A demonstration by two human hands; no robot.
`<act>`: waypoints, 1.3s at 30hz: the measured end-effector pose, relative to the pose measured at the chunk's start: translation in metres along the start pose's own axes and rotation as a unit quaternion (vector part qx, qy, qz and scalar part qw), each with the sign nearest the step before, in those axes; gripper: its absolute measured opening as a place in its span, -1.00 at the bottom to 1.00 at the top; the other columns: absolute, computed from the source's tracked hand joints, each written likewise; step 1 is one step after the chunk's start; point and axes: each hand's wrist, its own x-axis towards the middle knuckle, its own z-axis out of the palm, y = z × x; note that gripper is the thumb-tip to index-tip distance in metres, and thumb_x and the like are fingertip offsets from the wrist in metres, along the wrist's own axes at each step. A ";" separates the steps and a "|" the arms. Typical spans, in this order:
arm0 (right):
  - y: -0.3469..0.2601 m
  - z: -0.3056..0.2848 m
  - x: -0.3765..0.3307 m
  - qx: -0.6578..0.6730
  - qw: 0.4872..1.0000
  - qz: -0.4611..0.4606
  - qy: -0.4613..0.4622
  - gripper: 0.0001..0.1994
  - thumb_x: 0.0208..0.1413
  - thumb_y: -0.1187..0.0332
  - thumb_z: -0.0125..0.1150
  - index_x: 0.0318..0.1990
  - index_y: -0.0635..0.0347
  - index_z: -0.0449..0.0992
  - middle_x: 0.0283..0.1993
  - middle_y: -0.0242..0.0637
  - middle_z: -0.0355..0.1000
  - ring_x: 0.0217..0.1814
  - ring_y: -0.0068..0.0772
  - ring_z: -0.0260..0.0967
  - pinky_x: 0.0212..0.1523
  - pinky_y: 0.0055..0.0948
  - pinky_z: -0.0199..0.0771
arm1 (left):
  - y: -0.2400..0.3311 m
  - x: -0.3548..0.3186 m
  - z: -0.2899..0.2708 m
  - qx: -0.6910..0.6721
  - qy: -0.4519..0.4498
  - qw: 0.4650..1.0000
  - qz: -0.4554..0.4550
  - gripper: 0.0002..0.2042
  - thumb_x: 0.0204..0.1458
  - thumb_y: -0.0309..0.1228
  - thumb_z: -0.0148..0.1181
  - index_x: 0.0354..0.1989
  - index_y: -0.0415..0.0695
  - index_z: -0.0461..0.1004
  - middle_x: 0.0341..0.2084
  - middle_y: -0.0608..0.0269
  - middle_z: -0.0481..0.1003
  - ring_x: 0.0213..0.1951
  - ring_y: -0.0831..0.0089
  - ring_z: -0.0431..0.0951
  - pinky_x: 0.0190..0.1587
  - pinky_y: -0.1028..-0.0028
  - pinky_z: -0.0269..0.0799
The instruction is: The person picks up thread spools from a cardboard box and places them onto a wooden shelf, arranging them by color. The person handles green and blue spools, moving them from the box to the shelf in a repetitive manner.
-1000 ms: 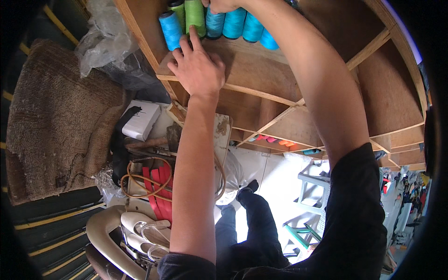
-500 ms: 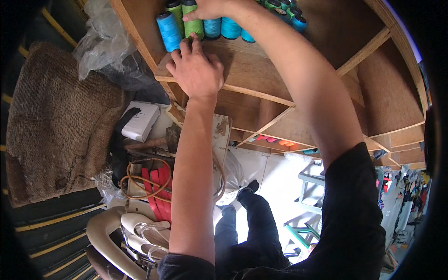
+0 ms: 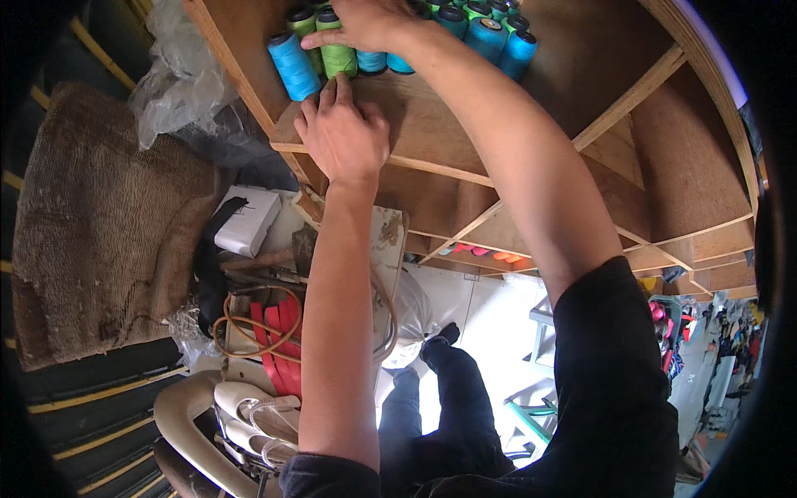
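Observation:
Spools of thread stand in the top compartment of a wooden shelf. My right hand (image 3: 363, 26) is at a green thread spool (image 3: 339, 60), its thumb across the upper part and pointing left; its other fingers are mostly hidden. Below, my left hand (image 3: 347, 137) rests at the shelf's front edge, fingers spread, fingertips against the foot of the same green spool. To the left stands a blue spool (image 3: 294, 68), tilted slightly. Another green spool (image 3: 302, 18) is behind it. Blue spools (image 3: 371, 62) continue to the right, partly covered by my right hand and forearm.
More blue spools (image 3: 517, 54) stand farther right in the wooden shelf (image 3: 448, 124), which has dividers and lower compartments. Left of it hang clear plastic (image 3: 178, 75) and brown sacking (image 3: 100, 224). Below lie a white box (image 3: 249, 220), red strips (image 3: 281, 344) and light sandals (image 3: 257, 415).
My right hand has shifted slightly left, its thumb reaching farther toward the blue spool. More of the spools at the right now show past my forearm. My left hand stays by the green spool's foot.

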 end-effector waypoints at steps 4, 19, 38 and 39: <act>0.005 0.015 0.004 0.044 0.993 -0.049 0.099 0.05 -0.20 -0.25 0.47 0.27 0.49 0.27 0.27 0.21 0.33 0.34 0.10 0.28 0.35 -0.12 0.27 | -0.009 0.000 0.000 0.028 0.031 0.999 0.032 -0.54 -0.07 -0.34 0.18 0.05 -0.22 0.53 0.03 0.06 0.52 0.07 0.11 0.43 0.12 0.15 0.25; 0.018 -0.006 0.005 0.083 0.996 -0.026 -0.002 -0.68 -0.03 0.48 0.21 -0.06 0.32 0.61 -0.04 0.09 0.57 0.04 0.00 0.54 0.02 -0.13 0.52 | -0.009 -0.001 0.001 0.054 0.029 0.998 0.005 -0.60 -0.10 -0.28 0.21 -0.10 -0.24 0.39 -0.11 0.05 0.46 0.00 0.10 0.43 0.05 0.12 0.25; -0.010 -0.025 -0.011 0.009 0.997 -0.007 -0.079 -0.58 -0.10 0.38 0.27 -0.06 0.46 0.58 0.02 0.17 0.53 0.09 -0.02 0.53 0.05 -0.20 0.55 | -0.007 -0.002 -0.005 0.036 0.005 0.999 -0.027 -0.47 -0.07 -0.22 0.23 0.06 -0.29 0.36 -0.02 -0.04 0.45 0.08 0.03 0.42 0.13 0.08 0.26; -0.011 -0.022 -0.009 0.019 0.997 -0.013 -0.074 -0.58 -0.11 0.38 0.28 -0.07 0.46 0.58 0.02 0.17 0.53 0.09 -0.02 0.53 0.04 -0.20 0.55 | -0.009 -0.002 -0.007 0.035 0.003 0.999 -0.030 -0.47 -0.07 -0.22 0.23 0.06 -0.29 0.36 -0.02 -0.05 0.45 0.09 0.03 0.42 0.13 0.07 0.26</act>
